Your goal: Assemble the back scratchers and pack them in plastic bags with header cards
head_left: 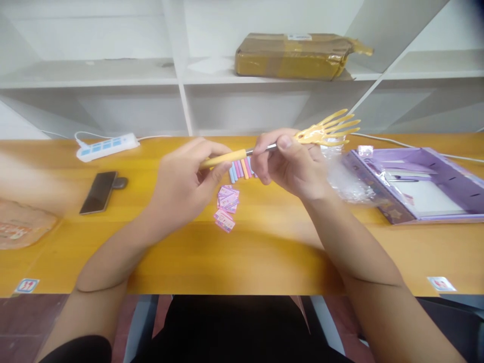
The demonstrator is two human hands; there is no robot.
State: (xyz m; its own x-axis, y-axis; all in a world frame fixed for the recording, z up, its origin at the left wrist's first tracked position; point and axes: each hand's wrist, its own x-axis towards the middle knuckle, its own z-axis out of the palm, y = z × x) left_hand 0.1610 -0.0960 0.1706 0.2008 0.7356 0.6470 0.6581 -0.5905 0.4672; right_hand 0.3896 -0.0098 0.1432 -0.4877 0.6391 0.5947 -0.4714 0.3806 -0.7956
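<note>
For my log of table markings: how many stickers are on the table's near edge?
2: one sticker at far left, another sticker toward the right end. The forearms could hide more.

A plain black cloth garment (pixel 234 333) is worn, with a short black sleeve (pixel 81 351) seen on one arm; left hand (pixel 179 186) and right hand (pixel 297 170) are kept bare

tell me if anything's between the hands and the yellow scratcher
Nothing visible: the left hand grips the scratcher's yellow handle, and the right hand holds its metal rod near the head. The coloured sticks and cards lie on the table, not between them.
</note>
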